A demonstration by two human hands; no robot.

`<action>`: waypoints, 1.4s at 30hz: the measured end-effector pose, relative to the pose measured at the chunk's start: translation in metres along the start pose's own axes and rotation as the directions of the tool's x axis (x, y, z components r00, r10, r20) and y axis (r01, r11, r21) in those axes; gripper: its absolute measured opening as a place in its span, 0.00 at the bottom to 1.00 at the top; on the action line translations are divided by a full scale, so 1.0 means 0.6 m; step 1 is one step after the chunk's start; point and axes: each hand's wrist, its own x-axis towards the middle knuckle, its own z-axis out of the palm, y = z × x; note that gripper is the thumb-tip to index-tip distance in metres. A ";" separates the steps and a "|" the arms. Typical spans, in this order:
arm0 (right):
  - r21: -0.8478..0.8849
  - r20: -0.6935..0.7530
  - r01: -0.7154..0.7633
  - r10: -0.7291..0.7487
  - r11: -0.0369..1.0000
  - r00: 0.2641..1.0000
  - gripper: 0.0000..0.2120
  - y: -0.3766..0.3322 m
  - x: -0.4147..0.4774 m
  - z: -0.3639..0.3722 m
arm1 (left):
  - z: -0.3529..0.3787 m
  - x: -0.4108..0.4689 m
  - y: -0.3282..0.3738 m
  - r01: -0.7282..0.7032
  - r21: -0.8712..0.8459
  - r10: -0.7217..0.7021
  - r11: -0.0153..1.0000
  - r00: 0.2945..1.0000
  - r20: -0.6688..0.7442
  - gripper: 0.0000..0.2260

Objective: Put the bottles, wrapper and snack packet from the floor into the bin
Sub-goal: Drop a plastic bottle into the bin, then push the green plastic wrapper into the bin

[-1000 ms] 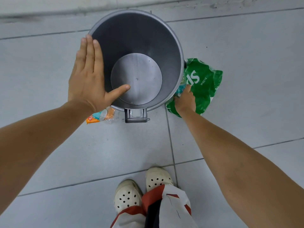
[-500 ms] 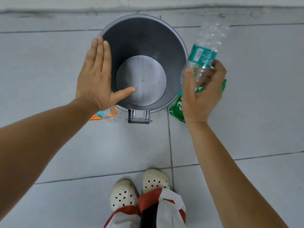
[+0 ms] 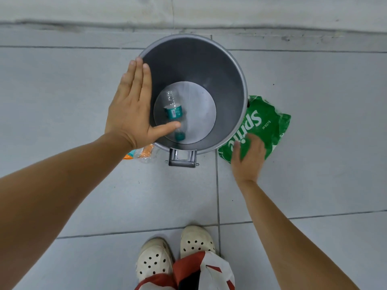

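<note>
A grey metal bin (image 3: 236, 70) stands open on the tiled floor. A clear bottle with a teal label (image 3: 173, 111) lies on its bottom. My left hand (image 3: 132, 109) rests flat on the bin's left rim, fingers straight and thumb over the opening. A green Sprite wrapper (image 3: 266, 122) lies on the floor just right of the bin. My right hand (image 3: 248, 158) lies spread on the wrapper's near edge, blurred by motion. An orange and teal item with clear plastic (image 3: 140, 154) shows on the floor under my left wrist, mostly hidden.
The bin's pedal bracket (image 3: 182, 158) sticks out toward me. My feet in white perforated clogs (image 3: 176, 254) stand near the bottom edge. A wall base runs along the top behind the bin. Grey floor tiles surround everything.
My right hand let go of the bottle, which now lies inside the bin. That hand has dropped to the green wrapper on the floor. My left hand has stayed on the rim.
</note>
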 end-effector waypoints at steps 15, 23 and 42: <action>-0.510 0.322 0.182 -0.009 0.841 0.947 0.12 0.048 -0.008 0.019 | -0.001 0.003 0.000 -0.019 -0.050 0.019 0.999 1.000 -0.007 0.57; -0.199 -0.319 0.225 -0.280 0.954 0.906 0.09 -0.058 0.019 -0.108 | -0.002 0.002 -0.001 -0.012 -0.053 0.012 0.998 1.000 -0.005 0.57; -0.443 0.685 0.627 -0.209 0.641 0.697 0.10 -0.253 0.083 -0.080 | 0.009 0.003 -0.005 -0.060 -0.143 0.050 0.988 0.996 -0.071 0.62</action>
